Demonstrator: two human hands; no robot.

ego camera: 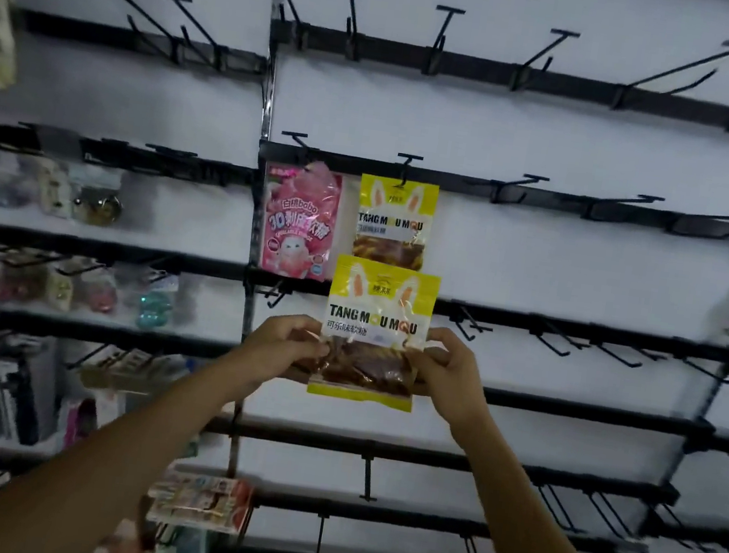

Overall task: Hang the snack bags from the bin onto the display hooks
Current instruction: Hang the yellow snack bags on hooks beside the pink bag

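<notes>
Work is going on at the display rack (597, 205), close to the left edge of its right-hand panel, just below the second rail from the top. A yellow snack bag (378, 325) is being held up there in both hands. The left hand (283, 342) is pinching the bag's lower left side, thumb on the front and fingers behind. The right hand (446, 363) is pinching the lower right side the same way. Both grips are pressing on the clear window where the brown sweets are showing. Holding it low on both sides is leaving the printed header free and the film flat. That, I judge, is so the top can be steered onto a peg with no fingers in the way.

The bag is standing upright, its long axis running vertically and leaning a touch clockwise. Its header is pointing up toward the hook (409, 163) and its printed face is turning toward the camera. Its top edge is overlapping the bottom of a matching yellow bag (394, 222) hanging from that hook, so the held one is probably heading for the same peg, in front of its twin. A pink bag (299, 220) is hanging from the neighbouring peg at the panel's left edge. Bare hooks (525, 184) are standing further right along the rail. The bin is not showing.
</notes>
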